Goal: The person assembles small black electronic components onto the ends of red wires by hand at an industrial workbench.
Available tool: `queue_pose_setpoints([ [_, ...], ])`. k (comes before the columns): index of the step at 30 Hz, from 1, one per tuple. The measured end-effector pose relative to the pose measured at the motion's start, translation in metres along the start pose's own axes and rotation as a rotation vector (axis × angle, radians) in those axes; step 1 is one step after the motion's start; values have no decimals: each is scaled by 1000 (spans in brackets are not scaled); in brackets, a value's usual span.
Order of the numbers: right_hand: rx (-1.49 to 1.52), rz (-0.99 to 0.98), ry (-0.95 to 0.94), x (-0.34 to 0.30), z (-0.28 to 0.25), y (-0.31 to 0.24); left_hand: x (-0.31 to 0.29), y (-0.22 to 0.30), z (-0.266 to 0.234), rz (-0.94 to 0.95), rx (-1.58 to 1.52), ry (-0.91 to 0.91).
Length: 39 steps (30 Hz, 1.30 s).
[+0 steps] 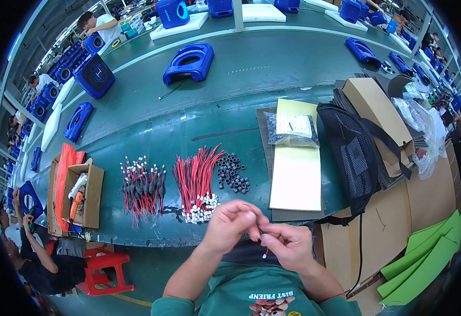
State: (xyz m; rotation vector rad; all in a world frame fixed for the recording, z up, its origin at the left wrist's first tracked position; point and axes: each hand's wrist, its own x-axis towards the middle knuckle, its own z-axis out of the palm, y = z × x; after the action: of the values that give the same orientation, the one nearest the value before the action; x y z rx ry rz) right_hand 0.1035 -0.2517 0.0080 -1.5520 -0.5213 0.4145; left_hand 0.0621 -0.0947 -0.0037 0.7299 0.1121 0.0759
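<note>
Close to my body, at the bench's near edge, my left hand and my right hand meet, fingertips pinched together. Between them is a short wire lead, its small white connector hanging below my right fingers. The rest of the lead is mostly hidden by my fingers; something dark shows at the pinch. Just beyond my left hand lies a bundle of red and black wire leads with white connectors at the near end. Beside it is a pile of short black rings. Farther left lie leads with black lumps around their middles.
At left, a cardboard box holds an orange-and-white glue gun. To the right are a bag of dark parts on yellow sheets and a black mesh backpack. Blue housings lie beyond. A red stool stands lower left.
</note>
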Motion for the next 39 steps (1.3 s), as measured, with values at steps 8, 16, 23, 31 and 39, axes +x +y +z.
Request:
queue_pose_setpoints([
  [8,228,-99,17,12,-14,2,-1,5,12,-298,378,-120],
  [16,435,38,172,23,-29,-5,-3,0,10,-280,277,-127],
  [23,431,36,163,22,-30,-8,-3,-3,10,-294,244,-90],
  [31,449,-16,162,20,-31,-6,-3,-5,9,-254,234,-67],
  [39,697,-54,45,18,-37,2,-3,-7,14,-275,-39,-50],
])
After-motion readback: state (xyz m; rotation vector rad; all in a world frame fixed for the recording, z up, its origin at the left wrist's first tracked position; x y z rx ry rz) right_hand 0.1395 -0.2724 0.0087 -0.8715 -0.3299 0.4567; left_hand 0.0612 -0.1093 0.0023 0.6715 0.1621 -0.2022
